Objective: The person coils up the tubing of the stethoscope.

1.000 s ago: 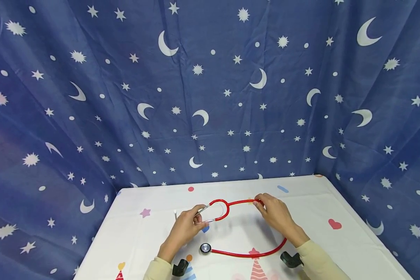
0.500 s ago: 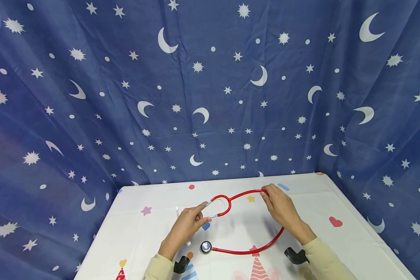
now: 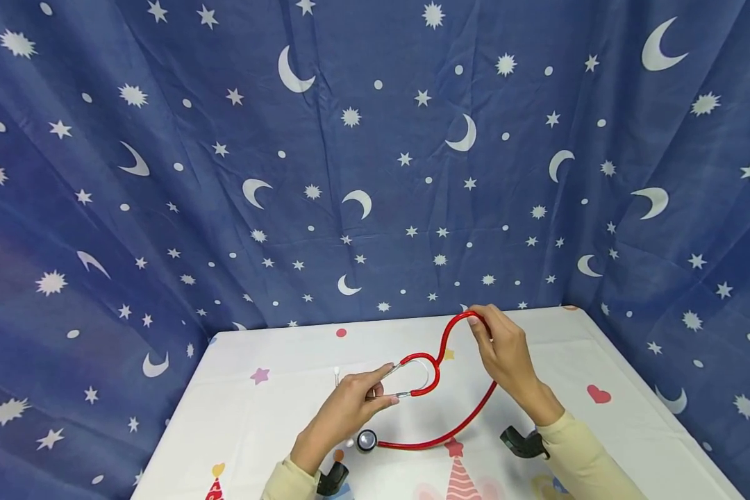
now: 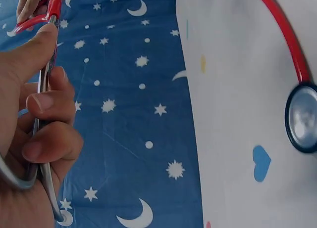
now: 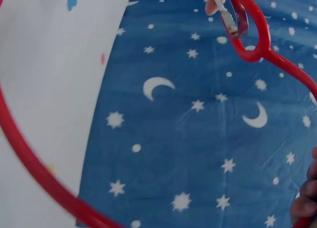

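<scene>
A stethoscope with red tubing and metal ear tubes is held between both hands. My left hand grips the metal ear tubes, with fingers curled round them in the left wrist view. Pinched in my right hand is the red tubing, raised higher and bent into an arch. From there the tubing loops down and back left toward the round chest piece, which shows large in the left wrist view. In the right wrist view, only the fingers of the right hand show, at the right edge.
A white table cover printed with coloured shapes lies under the hands. Behind it hangs a blue curtain with moons and stars. Black wrist mounts sit at both sleeves.
The right hand has risen and moved slightly right with the tubing, which now arches up. The left hand has shifted right with the ear tubes. The chest piece has stayed about in place.
</scene>
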A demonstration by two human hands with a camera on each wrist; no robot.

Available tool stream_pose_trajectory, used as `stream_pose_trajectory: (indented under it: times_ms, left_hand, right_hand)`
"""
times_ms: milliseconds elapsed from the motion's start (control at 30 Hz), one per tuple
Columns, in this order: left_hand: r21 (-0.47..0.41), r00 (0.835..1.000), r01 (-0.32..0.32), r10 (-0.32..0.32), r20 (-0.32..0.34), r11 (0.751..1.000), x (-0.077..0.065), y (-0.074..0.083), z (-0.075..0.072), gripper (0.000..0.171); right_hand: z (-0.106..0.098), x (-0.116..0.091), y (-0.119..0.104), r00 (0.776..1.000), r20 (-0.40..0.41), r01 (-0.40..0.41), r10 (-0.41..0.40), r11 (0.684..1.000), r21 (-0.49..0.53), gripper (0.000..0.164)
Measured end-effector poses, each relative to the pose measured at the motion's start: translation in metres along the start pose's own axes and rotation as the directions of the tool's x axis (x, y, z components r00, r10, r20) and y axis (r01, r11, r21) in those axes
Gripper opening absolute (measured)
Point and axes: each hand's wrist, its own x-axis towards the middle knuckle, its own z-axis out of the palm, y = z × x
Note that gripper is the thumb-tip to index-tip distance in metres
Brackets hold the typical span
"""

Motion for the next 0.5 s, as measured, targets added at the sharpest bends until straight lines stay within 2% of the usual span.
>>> stream_pose_trajectory:
  times_ms: [100, 267, 400, 500]
  left_hand:
    - [0.005, 1.0, -0.025, 0.025, 0.007, 1.0, 0.0, 0.004, 0.002, 0.056]
    - [0.012, 0.996, -0.087, 0.087, 0.001, 0.996, 0.0, 0.009, 0.002, 0.054]
    - [0.011, 0.989, -0.148, 0.148, 0.0, 0.989, 0.0, 0.018, 0.001, 0.053]
    - [0.022, 0.981, -0.193, 0.193, -0.009, 0.981, 0.0, 0.024, 0.002, 0.052]
  right_hand:
    - [0.0, 0.004, -0.01, 0.999, -0.002, 0.033, -0.033, 0.998, 0.045, 0.016]
    - [0.001, 0.009, -0.028, 0.994, 0.042, 0.091, -0.096, 0.99, 0.112, 0.011]
    - [0.004, 0.011, -0.036, 0.986, 0.104, 0.12, -0.134, 0.983, 0.136, 0.012]
    - [0.008, 0.01, -0.037, 0.975, 0.176, 0.108, -0.133, 0.983, 0.149, 0.014]
